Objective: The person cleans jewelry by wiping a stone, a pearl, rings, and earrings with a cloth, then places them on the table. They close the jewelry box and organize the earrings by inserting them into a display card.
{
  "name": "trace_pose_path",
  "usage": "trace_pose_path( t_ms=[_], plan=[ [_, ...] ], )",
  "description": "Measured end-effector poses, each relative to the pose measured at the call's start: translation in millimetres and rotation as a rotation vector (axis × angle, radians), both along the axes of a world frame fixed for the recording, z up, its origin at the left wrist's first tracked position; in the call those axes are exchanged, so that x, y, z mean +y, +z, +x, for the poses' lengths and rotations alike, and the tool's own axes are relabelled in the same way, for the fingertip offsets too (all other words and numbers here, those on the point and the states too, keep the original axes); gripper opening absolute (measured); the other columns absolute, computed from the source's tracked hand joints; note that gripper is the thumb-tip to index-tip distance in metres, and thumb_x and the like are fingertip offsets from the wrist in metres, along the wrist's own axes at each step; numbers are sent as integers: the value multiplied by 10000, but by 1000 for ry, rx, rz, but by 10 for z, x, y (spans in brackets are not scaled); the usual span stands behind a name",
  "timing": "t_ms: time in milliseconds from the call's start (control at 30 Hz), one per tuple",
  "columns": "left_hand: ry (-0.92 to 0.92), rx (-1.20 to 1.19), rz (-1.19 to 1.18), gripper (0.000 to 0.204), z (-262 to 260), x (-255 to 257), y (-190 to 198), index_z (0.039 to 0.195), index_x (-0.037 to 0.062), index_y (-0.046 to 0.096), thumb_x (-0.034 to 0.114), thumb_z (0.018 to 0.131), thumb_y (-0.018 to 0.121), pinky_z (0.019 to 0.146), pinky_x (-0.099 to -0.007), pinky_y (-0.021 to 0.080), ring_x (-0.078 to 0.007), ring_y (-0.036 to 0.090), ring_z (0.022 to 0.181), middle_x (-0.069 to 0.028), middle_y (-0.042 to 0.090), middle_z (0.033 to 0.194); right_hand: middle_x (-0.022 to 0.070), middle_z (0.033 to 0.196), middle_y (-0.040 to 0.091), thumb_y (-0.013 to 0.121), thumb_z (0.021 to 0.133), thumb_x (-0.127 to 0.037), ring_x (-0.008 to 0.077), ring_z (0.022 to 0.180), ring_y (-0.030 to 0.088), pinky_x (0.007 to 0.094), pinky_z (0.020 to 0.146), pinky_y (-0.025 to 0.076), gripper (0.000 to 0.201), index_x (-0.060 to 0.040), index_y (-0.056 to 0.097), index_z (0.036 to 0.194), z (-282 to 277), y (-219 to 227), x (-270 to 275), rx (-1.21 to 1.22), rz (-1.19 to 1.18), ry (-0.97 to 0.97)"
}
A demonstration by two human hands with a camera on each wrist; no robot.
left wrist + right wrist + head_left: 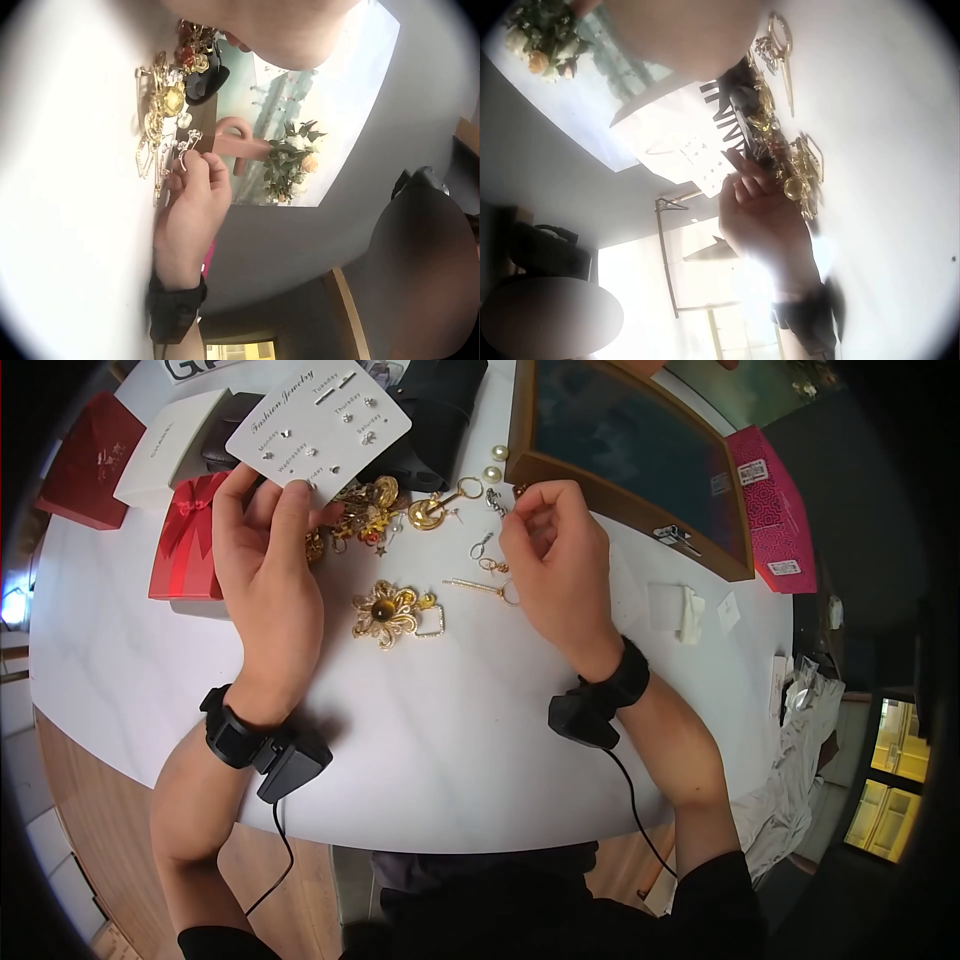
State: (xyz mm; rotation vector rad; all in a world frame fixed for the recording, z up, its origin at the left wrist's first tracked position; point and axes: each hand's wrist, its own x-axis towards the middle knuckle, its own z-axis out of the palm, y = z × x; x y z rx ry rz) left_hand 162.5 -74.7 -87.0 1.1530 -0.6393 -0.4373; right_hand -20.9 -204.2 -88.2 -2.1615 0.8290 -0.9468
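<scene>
My left hand (268, 560) grips a white card of earrings (320, 430) by its lower edge, thumb in front. The card is printed "Fashion Jewelry" with weekday names and bears several small silver studs. My right hand (562, 560) has curled fingers and pinches a small sparkling silver piece of jewelry (192, 139) at the fingertips. On the table between the hands lie a gold flower brooch (383, 611) with a dark stone, a square gold earring (430, 621), a long gold bar earring (475, 586), and a heap of gold jewelry (368, 518).
A brown wooden box with a glass lid (630, 450) stands beyond my right hand, with a pink box (770, 510) beside it. A red box with a ribbon (185, 550), a white box (170, 445) and a black case (430, 420) stand at the left and back.
</scene>
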Motion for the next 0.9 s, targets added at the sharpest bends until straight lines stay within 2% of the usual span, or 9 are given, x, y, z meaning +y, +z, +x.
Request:
trace_pose_path(
  t_ms=[200,267,533,900],
  plan=[
    [-10,-32,-21,422,-39,12,55,1396,-60,353,93,1043,526,880,-327,550,-169,636,1013,-162,644,1227,94,840,666,657,908,-19,172,735,686,293,636,527,131,-3,543,970,-27,-53,-82,-11,136,-24],
    [-26,-62,-38,419,-52,21,56,1395,-61,353,93,1045,523,863,-319,552,-176,647,988,-167,646,1220,79,846,669,649,934,-23,138,761,692,263,648,529,116,2,546,981,-30,-112,-131,-226,319,67],
    [-74,-42,-17,365,-69,19,58,1366,-55,376,94,1056,498,792,-298,547,-235,710,988,-197,662,1225,71,889,676,642,946,-22,126,777,682,253,686,537,107,8,565,1013,-32,-99,-146,-214,309,92],
    [-99,-44,9,342,-78,14,76,1353,-49,400,87,1054,496,777,-296,551,-225,720,979,-194,679,1206,64,904,675,582,964,-3,111,780,640,247,706,519,88,13,589,1050,-45,-67,-133,-279,285,39]
  ],
)
